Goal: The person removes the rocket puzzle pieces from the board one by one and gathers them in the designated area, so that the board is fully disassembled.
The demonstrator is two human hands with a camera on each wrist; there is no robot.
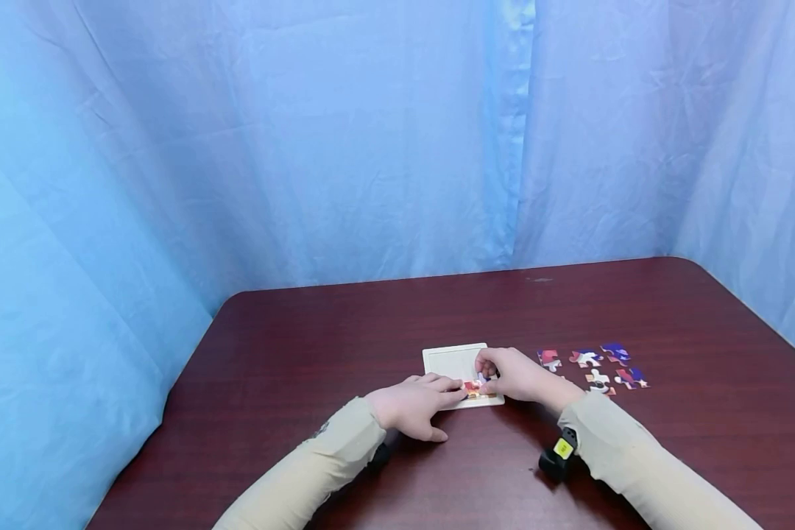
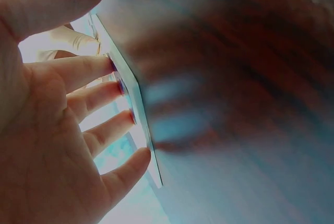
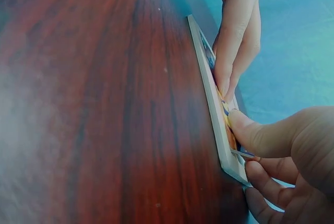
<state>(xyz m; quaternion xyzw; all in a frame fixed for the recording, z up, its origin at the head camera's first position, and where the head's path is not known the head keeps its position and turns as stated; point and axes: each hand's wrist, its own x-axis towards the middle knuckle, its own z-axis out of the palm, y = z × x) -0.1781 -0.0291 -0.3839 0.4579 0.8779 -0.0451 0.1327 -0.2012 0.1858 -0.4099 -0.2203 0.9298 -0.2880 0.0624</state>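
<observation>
A white puzzle tray [image 1: 449, 360] lies on the table, with colourful jigsaw pieces [image 1: 472, 389] fitted along its near side. My left hand [image 1: 412, 407] reaches over the tray's left part, its fingers extended and fingertips resting on the pieces; the thumb points away from them. At the tray's right end, my right hand [image 1: 518, 374] pinches a jigsaw piece [image 3: 243, 152] between thumb and fingers, low over the tray. In the right wrist view the thumb [image 3: 261, 136] covers much of this piece. The left wrist view shows the left palm [image 2: 36, 125] with spread fingers along the tray edge.
To the right of the tray, several loose jigsaw pieces [image 1: 598, 380] in red, white and blue lie on the dark red wooden table [image 1: 318, 338]. Blue curtains [image 1: 371, 147] hang behind and beside the table. A black wrist camera [image 1: 555, 460] sits under the right sleeve.
</observation>
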